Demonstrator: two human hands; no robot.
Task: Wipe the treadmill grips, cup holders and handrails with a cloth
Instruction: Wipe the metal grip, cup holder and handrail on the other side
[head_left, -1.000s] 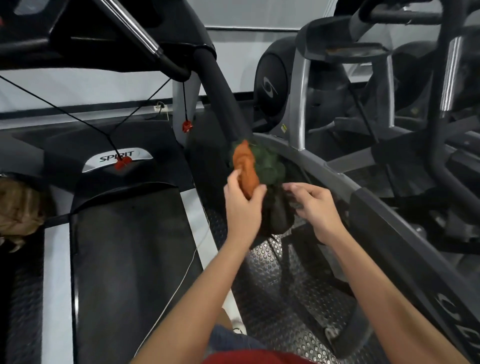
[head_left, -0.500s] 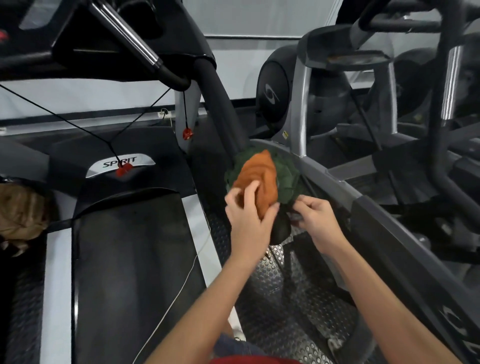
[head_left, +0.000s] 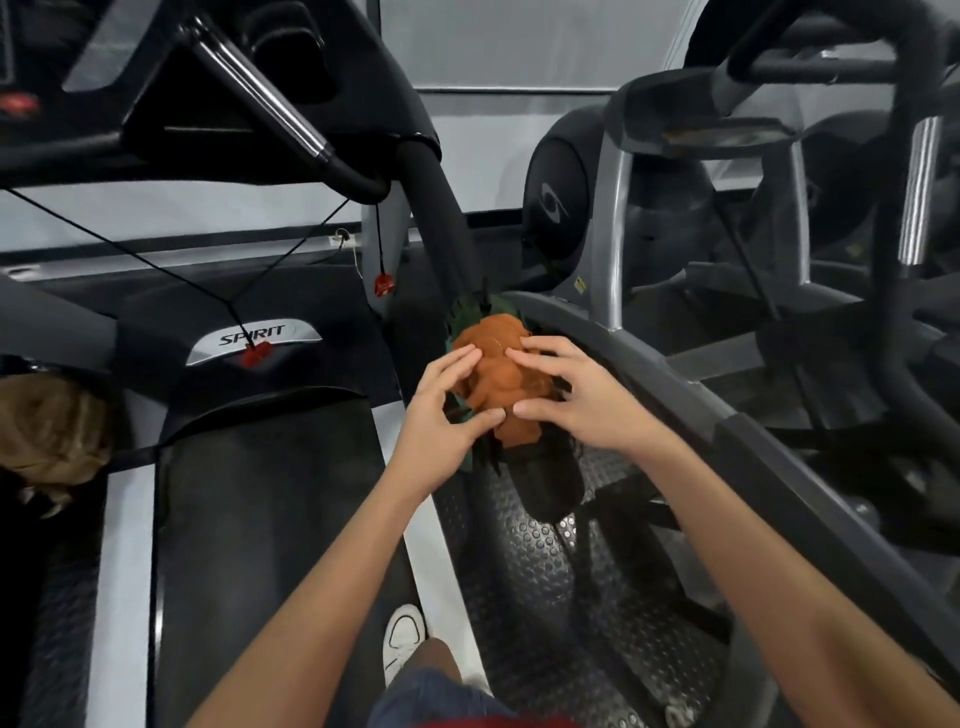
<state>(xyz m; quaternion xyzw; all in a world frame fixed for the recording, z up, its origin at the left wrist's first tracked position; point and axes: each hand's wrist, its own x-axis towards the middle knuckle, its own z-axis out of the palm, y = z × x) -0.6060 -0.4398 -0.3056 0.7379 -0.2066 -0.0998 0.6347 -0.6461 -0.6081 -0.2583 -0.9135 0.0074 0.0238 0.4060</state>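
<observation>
Bunching the crumpled orange-and-green cloth over the black padded handrail of the treadmill, both hands sit at the centre of the view, with the rail climbing from the cloth toward twelve o'clock. The left hand cups the cloth from nine o'clock, fingers spread over the top and thumb pinching underneath. The right hand presses from three o'clock, fingers laid on the orange fold and thumb tucked under, almost touching the other thumb. Both hands are closed on the cloth, not tightly fisted; the rail's lower end pokes out bare below them at six o'clock.

To do this step well, I judge the cloth should be wrapped fully round the rail so the underside gets contact too, then drawn along its length in one steady pull rather than dabbed. Loose green edges could snag, so gather them into the palms first. The silver pulse grip at eleven o'clock looks untouched and probably follows
</observation>
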